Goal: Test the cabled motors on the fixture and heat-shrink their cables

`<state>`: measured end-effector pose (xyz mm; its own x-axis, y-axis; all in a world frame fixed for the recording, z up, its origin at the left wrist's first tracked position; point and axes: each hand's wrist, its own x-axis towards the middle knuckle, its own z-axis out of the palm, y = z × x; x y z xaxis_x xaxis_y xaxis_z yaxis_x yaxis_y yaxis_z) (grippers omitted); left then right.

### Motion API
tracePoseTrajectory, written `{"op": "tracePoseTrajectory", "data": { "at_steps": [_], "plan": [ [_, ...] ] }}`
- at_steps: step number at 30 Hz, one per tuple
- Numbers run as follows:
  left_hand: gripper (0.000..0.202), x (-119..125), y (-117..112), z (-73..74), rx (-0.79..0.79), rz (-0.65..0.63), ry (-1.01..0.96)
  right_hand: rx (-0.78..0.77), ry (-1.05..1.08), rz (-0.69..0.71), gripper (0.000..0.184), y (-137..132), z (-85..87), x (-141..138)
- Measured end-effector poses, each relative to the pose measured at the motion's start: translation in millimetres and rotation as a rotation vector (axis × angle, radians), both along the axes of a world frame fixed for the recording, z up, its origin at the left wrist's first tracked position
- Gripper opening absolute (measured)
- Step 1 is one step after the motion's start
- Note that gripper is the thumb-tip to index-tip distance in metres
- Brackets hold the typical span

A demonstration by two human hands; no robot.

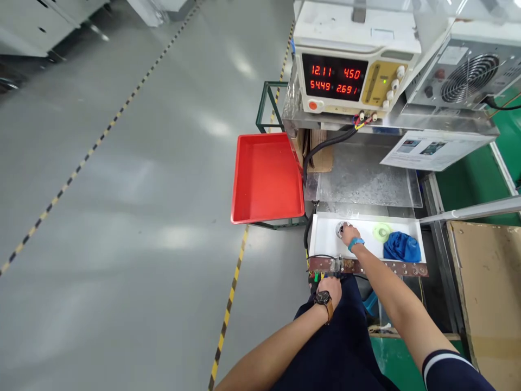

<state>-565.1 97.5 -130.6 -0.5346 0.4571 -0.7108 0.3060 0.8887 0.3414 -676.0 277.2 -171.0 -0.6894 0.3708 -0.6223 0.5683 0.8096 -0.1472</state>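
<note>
In the white tray (325, 239), my right hand (350, 234) has its fingers closed at a small round white part with a dark centre (339, 230). A blue band circles that wrist. My left hand (331, 288) is curled just below the drilled brown strip (396, 267) along the tray's front edge, close to a dark piece with coloured wires (319, 277); whatever its fingers grip is hidden. A pale green round piece (382, 233) and a crumpled blue cloth (401, 247) lie to the right in the tray.
A red bin (268, 179) rests on a green metal frame (271, 103) at left. Above the bench stands a power supply (354, 65) with lit red digits; a black cable (325, 144) runs down from it. Cardboard (488, 293) stands at right. Striped tape (228, 304) crosses the floor.
</note>
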Motion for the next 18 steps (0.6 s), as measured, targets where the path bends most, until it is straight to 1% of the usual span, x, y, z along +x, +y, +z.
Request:
{"op": "tracePoseTrajectory", "data": {
  "at_steps": [2, 4, 7, 9, 11, 13, 15, 18],
  "plan": [
    [0.043, -3, -1, 3.0, -0.023, -0.01, -0.036, 0.003, -0.008, -0.005, 0.039, -3, 1.7, -3],
    [0.046, -6, -2, 9.0, -0.05, 0.012, -0.057, 0.012, -0.012, -0.019, 0.04, -7, 2.9, -5],
    [0.046, -10, -5, 23.5, -0.091, 0.071, -0.073, 0.016, -0.005, -0.036, 0.044, -11, 2.3, -7],
    [0.047, -11, -9, 33.7, -0.111, 0.121, -0.125, 0.013, 0.0, -0.044, 0.046, -12, 0.4, -7],
    [0.049, -11, -14, 40.4, -0.133, 0.169, -0.198, 0.011, -0.002, -0.052, 0.048, -12, -1.9, -6],
    [0.049, -10, -21, 41.8, -0.144, 0.21, -0.219, 0.011, -0.001, -0.063, 0.05, -13, -3.1, -6],
    [0.044, -8, -27, 38.3, -0.125, 0.267, -0.17, 0.011, 0.012, -0.074, 0.053, -15, -1.4, -6],
    [0.03, -9, -31, 29.6, -0.027, 0.359, -0.106, 0.01, 0.059, -0.088, 0.058, -20, 5.4, -8]
  ]
}}
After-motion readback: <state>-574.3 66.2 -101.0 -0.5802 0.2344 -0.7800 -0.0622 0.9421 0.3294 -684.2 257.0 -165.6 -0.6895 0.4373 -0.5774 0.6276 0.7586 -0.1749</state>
